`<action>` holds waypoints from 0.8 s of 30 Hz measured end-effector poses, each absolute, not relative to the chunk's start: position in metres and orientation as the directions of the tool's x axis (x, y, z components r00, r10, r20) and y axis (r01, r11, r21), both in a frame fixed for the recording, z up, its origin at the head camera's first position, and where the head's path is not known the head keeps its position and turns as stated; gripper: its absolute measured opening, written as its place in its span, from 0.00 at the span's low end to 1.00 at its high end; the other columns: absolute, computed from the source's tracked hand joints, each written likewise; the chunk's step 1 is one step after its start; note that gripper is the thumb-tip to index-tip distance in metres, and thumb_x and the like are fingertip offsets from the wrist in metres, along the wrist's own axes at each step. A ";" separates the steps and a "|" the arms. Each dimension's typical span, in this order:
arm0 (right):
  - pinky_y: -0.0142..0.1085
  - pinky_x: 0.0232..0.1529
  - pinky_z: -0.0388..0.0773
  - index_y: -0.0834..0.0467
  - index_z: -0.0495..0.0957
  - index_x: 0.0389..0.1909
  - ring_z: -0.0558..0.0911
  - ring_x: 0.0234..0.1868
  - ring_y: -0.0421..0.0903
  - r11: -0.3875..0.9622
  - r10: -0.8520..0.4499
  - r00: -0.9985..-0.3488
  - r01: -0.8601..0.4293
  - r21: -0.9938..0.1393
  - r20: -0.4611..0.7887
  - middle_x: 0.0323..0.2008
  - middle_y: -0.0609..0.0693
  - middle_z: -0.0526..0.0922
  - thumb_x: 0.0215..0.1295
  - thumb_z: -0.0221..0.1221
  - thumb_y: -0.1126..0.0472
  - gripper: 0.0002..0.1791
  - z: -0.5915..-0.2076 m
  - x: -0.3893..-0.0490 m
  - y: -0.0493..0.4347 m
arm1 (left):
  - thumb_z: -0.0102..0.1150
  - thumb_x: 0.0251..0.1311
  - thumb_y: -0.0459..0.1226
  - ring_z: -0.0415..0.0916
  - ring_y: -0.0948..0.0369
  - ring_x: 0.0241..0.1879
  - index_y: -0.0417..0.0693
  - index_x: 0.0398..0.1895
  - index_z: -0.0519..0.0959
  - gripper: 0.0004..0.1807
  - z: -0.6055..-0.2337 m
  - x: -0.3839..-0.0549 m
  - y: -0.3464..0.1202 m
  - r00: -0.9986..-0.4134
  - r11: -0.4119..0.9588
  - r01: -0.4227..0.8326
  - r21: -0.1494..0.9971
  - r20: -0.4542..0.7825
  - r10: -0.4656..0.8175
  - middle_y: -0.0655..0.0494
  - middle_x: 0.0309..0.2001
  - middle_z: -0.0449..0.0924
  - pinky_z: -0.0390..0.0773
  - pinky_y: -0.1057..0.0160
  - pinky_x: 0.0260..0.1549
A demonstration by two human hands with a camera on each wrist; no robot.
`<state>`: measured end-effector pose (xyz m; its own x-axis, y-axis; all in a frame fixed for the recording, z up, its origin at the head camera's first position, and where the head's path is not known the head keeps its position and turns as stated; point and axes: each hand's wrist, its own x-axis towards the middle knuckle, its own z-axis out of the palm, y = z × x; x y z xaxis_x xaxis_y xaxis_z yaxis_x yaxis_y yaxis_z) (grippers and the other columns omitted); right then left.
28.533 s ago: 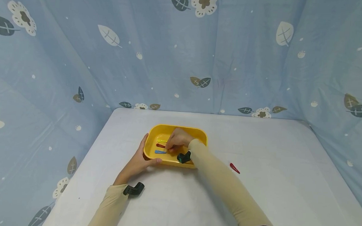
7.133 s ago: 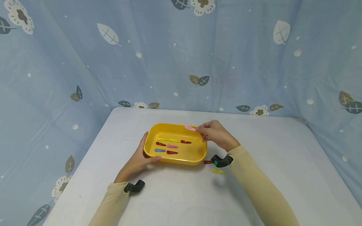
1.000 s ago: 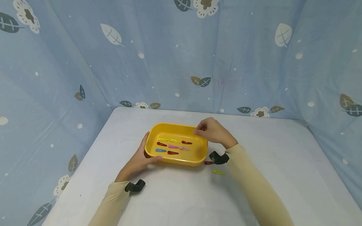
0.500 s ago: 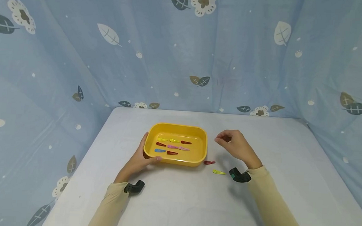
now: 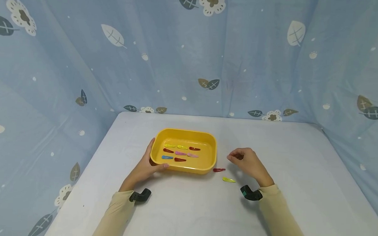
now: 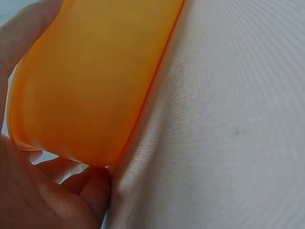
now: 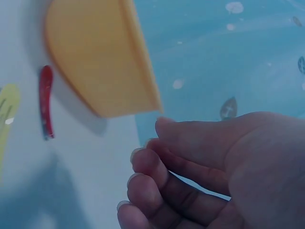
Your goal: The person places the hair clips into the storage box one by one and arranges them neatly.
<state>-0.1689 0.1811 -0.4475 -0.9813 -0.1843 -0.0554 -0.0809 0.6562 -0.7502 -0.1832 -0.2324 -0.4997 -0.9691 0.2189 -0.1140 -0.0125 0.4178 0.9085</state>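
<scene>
In the head view my left hand [image 5: 143, 168] grips the left end of a yellow plastic tray [image 5: 183, 169], thumb on the front rim. The left wrist view shows its fingers [image 6: 95, 188] against the tray's outer wall. Inside the tray lie several snap hair clips in short rows: yellow, red, pink and one blue clip [image 5: 167, 157]. My right hand [image 5: 248, 164] hovers right of the tray, fingers loosely bent and holding nothing. Below and left of it, a red hair clip [image 5: 219, 170] and a yellow hair clip [image 5: 229, 180] lie on the table.
The table has a white cloth [image 5: 185, 209]. Behind it and along the sides hangs a blue curtain [image 5: 166, 60] printed with leaves and flowers. The red clip lies close to the tray's front right corner.
Earlier the tray held fewer clips. The right hand's pink clip now lies in the tray. Since then that hand has moved right and nearer to me; the left hand still grips the tray.
</scene>
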 end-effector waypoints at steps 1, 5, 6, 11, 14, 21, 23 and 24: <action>0.33 0.40 0.81 0.62 0.87 0.43 0.81 0.38 0.45 0.659 -0.185 -0.981 -0.077 -0.748 -0.062 0.39 0.55 0.89 0.71 0.64 0.57 0.11 -0.450 -0.168 0.181 | 0.78 0.53 0.52 0.58 0.48 0.79 0.73 0.84 0.31 0.69 -0.500 -0.183 -0.232 -0.969 0.415 -0.010 0.910 -0.112 0.221 0.52 0.85 0.47 0.54 0.43 0.81; 0.35 0.42 0.83 0.62 0.88 0.41 0.81 0.38 0.46 0.669 -0.196 -0.977 -0.071 -0.739 -0.084 0.38 0.53 0.88 0.70 0.65 0.58 0.10 -0.456 -0.168 0.179 | 0.78 0.53 0.52 0.58 0.49 0.79 0.73 0.84 0.31 0.69 -0.500 -0.183 -0.232 -0.969 0.418 -0.006 0.909 -0.109 0.222 0.53 0.85 0.46 0.54 0.43 0.81; 0.35 0.42 0.83 0.62 0.88 0.41 0.81 0.38 0.46 0.672 -0.200 -0.975 -0.067 -0.737 -0.093 0.38 0.53 0.88 0.70 0.65 0.58 0.10 -0.458 -0.169 0.179 | 0.78 0.53 0.52 0.57 0.49 0.80 0.73 0.84 0.31 0.69 -0.499 -0.183 -0.233 -0.969 0.418 -0.005 0.909 -0.108 0.222 0.53 0.85 0.46 0.54 0.43 0.81; 0.35 0.40 0.82 0.61 0.88 0.39 0.78 0.36 0.46 0.688 -0.200 -0.966 -0.020 -0.725 -0.164 0.35 0.51 0.86 0.69 0.66 0.58 0.09 -0.464 -0.169 0.177 | 0.78 0.53 0.53 0.58 0.49 0.79 0.73 0.84 0.31 0.69 -0.498 -0.183 -0.233 -0.969 0.415 -0.001 0.910 -0.104 0.224 0.53 0.85 0.46 0.55 0.43 0.80; 0.33 0.34 0.80 0.61 0.88 0.38 0.77 0.32 0.45 0.695 -0.215 -0.956 -0.007 -0.719 -0.199 0.33 0.51 0.85 0.68 0.66 0.59 0.09 -0.468 -0.168 0.177 | 0.78 0.53 0.54 0.58 0.49 0.79 0.71 0.84 0.31 0.70 -0.497 -0.183 -0.232 -0.970 0.417 -0.003 0.909 -0.105 0.221 0.53 0.85 0.45 0.55 0.43 0.80; 0.32 0.30 0.77 0.61 0.88 0.37 0.76 0.29 0.45 0.704 -0.197 -0.950 0.035 -0.709 -0.242 0.30 0.51 0.84 0.68 0.66 0.60 0.08 -0.474 -0.167 0.175 | 0.78 0.53 0.53 0.58 0.49 0.79 0.71 0.84 0.31 0.70 -0.498 -0.184 -0.232 -0.969 0.417 -0.008 0.909 -0.111 0.223 0.53 0.85 0.45 0.57 0.44 0.80; 0.32 0.30 0.77 0.61 0.89 0.37 0.76 0.29 0.45 0.711 -0.194 -0.949 0.037 -0.702 -0.247 0.30 0.51 0.84 0.67 0.66 0.60 0.08 -0.475 -0.167 0.174 | 0.78 0.53 0.53 0.59 0.49 0.79 0.71 0.84 0.30 0.70 -0.498 -0.184 -0.232 -0.968 0.414 -0.009 0.910 -0.112 0.224 0.53 0.85 0.46 0.58 0.44 0.79; 0.32 0.31 0.77 0.61 0.89 0.37 0.76 0.29 0.45 0.714 -0.190 -0.950 0.040 -0.699 -0.248 0.29 0.51 0.84 0.67 0.67 0.60 0.08 -0.475 -0.168 0.173 | 0.78 0.53 0.53 0.59 0.49 0.79 0.70 0.84 0.30 0.70 -0.498 -0.184 -0.232 -0.968 0.411 -0.008 0.912 -0.111 0.226 0.53 0.85 0.46 0.58 0.44 0.79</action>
<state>-0.1676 0.1733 -0.4753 -0.9497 -0.1905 -0.2484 0.0397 0.7139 -0.6991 -0.1835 -0.2320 -0.4984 -0.9679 0.2258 -0.1106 -0.0083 0.4110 0.9116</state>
